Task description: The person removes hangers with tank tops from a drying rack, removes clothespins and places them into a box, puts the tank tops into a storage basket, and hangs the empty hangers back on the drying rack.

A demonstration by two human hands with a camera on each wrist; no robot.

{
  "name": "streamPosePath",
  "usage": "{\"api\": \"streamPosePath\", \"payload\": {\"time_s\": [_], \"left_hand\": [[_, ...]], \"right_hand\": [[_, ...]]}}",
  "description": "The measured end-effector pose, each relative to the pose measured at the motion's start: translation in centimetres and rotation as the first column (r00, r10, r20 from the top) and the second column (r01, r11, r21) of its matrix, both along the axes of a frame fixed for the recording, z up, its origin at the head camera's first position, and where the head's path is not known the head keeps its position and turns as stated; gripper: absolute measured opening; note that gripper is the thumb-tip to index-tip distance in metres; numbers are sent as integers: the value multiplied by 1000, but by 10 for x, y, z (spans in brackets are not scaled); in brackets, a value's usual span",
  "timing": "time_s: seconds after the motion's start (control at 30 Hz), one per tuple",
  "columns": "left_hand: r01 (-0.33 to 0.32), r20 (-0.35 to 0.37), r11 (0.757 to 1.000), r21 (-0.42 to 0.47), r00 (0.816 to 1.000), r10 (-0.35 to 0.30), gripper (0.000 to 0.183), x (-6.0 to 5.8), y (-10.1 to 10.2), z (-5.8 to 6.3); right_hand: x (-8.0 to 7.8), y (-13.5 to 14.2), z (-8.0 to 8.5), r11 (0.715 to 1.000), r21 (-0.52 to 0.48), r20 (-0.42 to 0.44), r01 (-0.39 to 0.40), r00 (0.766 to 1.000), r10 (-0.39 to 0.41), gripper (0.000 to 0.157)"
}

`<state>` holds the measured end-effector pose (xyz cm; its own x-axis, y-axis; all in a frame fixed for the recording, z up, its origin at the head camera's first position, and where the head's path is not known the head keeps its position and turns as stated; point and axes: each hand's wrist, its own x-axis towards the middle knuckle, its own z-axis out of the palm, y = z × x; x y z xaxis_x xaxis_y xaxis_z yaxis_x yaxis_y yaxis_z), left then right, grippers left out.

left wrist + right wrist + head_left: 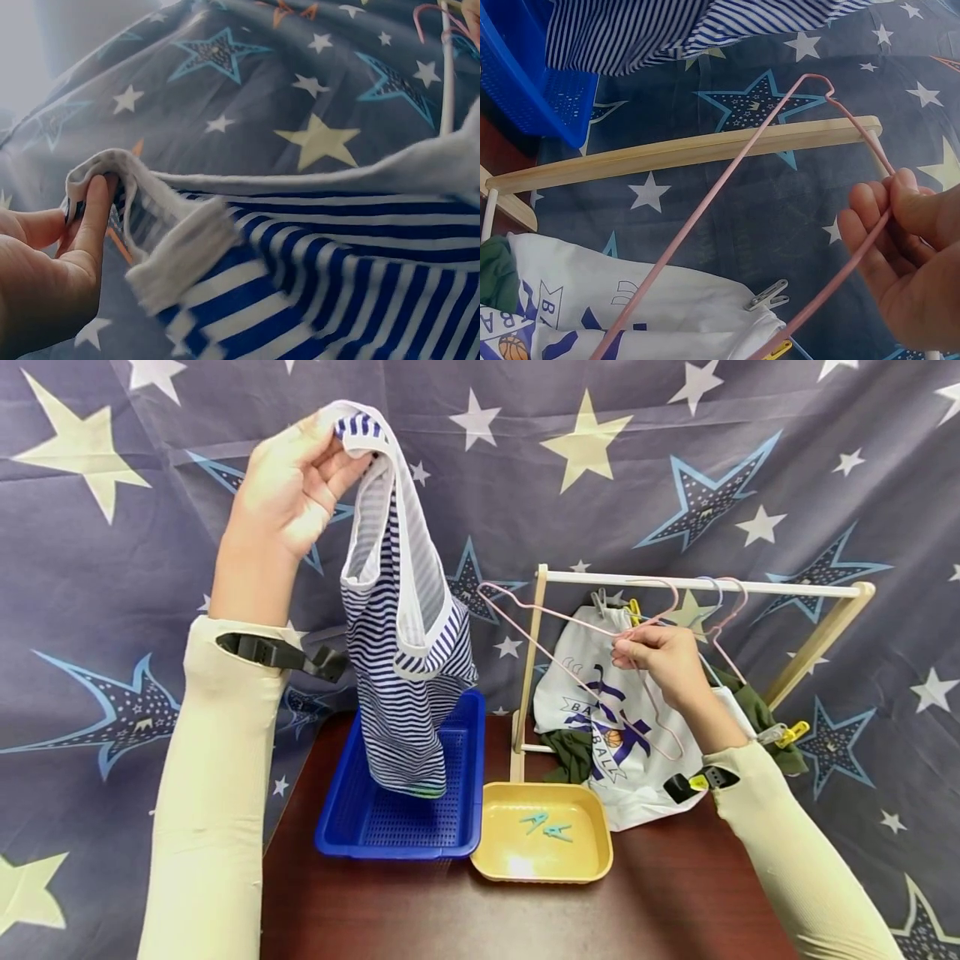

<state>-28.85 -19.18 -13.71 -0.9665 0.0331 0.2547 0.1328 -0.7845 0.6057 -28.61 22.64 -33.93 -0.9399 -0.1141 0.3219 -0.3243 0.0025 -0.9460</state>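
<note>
My left hand is raised high and pinches a navy-and-white striped tank top by a white-edged shoulder strap. The top hangs down from it, its lower end over the blue basket. In the left wrist view, the thumb and fingers hold the folded strap. A pink wire hanger is gripped near its hook by my right hand, in front of the rack. One end of the hanger points left toward the striped top, apart from it.
A drying rack with a white rail stands at the right, holding hangers, a white printed shirt and dark green clothing. Grey and yellow clips are on these clothes. A yellow tray with two teal clothespins sits beside the basket.
</note>
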Motion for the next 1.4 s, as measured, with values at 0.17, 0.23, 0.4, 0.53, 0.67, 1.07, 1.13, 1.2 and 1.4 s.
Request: {"api": "streamPosePath", "payload": {"time_s": [0.17, 0.23, 0.4, 0.53, 0.67, 1.07, 1.13, 1.2, 1.4], "left_hand": [[41, 1, 997, -67, 999, -41, 18, 0, -13, -18], [53, -5, 994, -100, 999, -54, 19, 0, -18, -25], [105, -27, 980, -172, 993, -111, 22, -1, -29, -41], [135, -26, 961, -242, 989, -145, 23, -3, -37, -51], [113, 1, 930, -349, 993, -121, 23, -5, -43, -59], [121, 78, 827, -549, 993, -94, 22, -10, -56, -86], [124, 91, 829, -546, 992, -89, 22, -12, -56, -90], [110, 97, 821, -561, 993, -67, 21, -13, -56, -94], [64, 110, 739, -670, 994, 14, 23, -20, -54, -110]], "right_hand": [[-1, 0, 1, 1000, 12, 7, 0, 1000, 0, 14], [-1, 1, 1, 1000, 14, 12, -3, 1000, 3, 13], [-1, 3, 2, 1000, 16, 20, -13, 1000, 13, 11], [-2, 5, 3, 1000, 26, 16, -15, 1000, 15, 9], [-3, 5, 3, 998, 57, 7, -8, 1000, 8, 9], [-7, 5, -1, 988, 153, -1, 23, 1000, -23, 13], [-7, 4, -2, 986, 166, -2, 24, 1000, -24, 15], [-7, 3, -2, 983, 182, -5, 25, 1000, -24, 17], [-8, 2, -5, 979, 203, -13, 23, 1000, -21, 23]]}}
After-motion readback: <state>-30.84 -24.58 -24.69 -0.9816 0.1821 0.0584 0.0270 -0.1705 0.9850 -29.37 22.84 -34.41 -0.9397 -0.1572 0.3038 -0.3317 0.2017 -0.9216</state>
